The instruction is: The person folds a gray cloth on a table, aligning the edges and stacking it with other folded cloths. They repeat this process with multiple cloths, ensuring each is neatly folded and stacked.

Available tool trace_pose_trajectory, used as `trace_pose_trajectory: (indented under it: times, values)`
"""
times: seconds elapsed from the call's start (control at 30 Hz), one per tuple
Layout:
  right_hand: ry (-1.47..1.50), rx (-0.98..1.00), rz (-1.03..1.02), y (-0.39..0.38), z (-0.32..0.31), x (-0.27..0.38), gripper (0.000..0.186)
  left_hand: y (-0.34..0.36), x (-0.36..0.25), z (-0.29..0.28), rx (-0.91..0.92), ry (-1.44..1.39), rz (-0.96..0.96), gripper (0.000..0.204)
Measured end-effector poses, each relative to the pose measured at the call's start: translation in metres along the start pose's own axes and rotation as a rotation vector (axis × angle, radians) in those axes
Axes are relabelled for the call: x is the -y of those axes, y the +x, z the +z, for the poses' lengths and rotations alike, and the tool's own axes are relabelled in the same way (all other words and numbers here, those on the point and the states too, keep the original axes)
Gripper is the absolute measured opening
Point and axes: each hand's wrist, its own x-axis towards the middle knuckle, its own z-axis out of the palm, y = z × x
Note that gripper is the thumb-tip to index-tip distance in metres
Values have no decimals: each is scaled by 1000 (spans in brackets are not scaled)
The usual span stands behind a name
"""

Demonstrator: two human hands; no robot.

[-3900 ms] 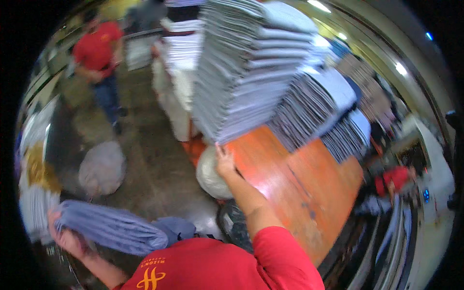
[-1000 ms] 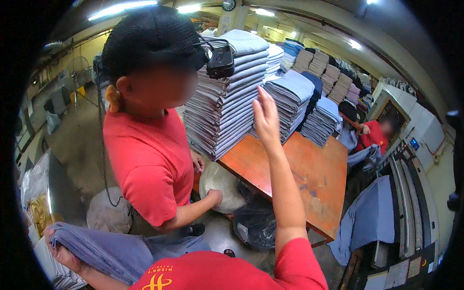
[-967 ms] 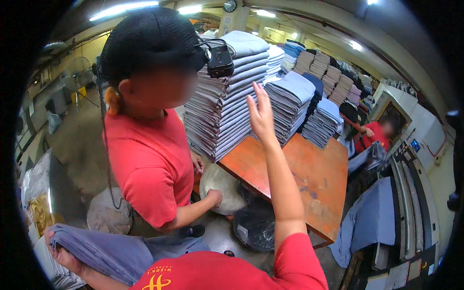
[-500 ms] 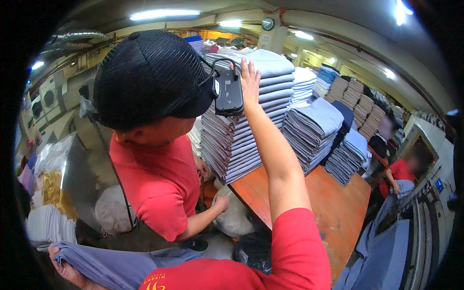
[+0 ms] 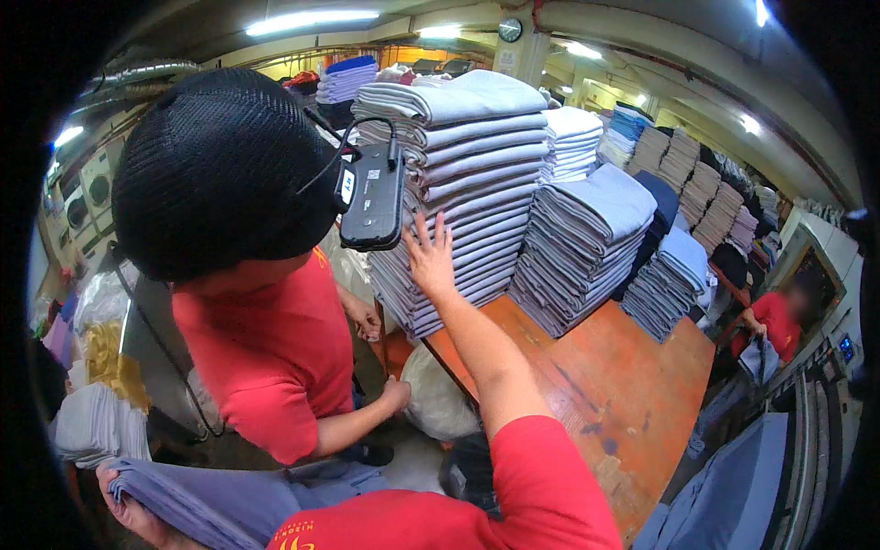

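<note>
We hold a grey-blue cloth [image 5: 211,502] bunched in our left hand [image 5: 136,515], off the worktop's [image 5: 605,403] left edge. Our right hand [image 5: 431,264] spreads its fingers wide before the tall stack [image 5: 486,197] at the left corner; contact, we cannot tell. A co-worker [image 5: 275,367] stands between.

The single view looks from the wearer's head, forward and down, through a wide fisheye lens. The wearer's shirt [image 5: 412,524] is close at the bottom edge, a co-worker's cap [image 5: 225,174] near at left, the counter [image 5: 596,403] lower right of centre, ceiling lights [image 5: 312,22] farther off along the top.
</note>
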Motion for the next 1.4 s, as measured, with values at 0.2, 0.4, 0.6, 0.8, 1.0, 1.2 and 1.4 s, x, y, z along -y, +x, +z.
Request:
trace_pose_trajectory:
  times: [0.2, 0.4, 0.6, 0.8, 1.0, 1.2, 1.4]
  values:
    - [-44, 313, 138, -110, 55, 26, 66, -3, -19, 22, 60, -78, -35, 14]
    - [-11, 1177, 469, -261, 44, 37, 73, -10, -30, 58, 76, -205, -169, 12]
    - [325, 573, 846, -361, -81, 82, 43, -9, -33, 112, 441, -227, -80, 7]
    - [1033, 421, 1207, -355, -245, 216, 32, -42, -39, 172, 988, -373, -91, 26]
    - [874, 163, 837, -257, -335, 317, 35, -106, -49, 221, 1326, -674, 30, 32]
    - [374, 61, 998, -249, -380, 343, 34, -162, -93, 220, 1403, -922, 102, 30]
    - [302, 302, 1222, -321, -403, 372, 36, -174, -143, 204, 1436, -1054, 78, 32]
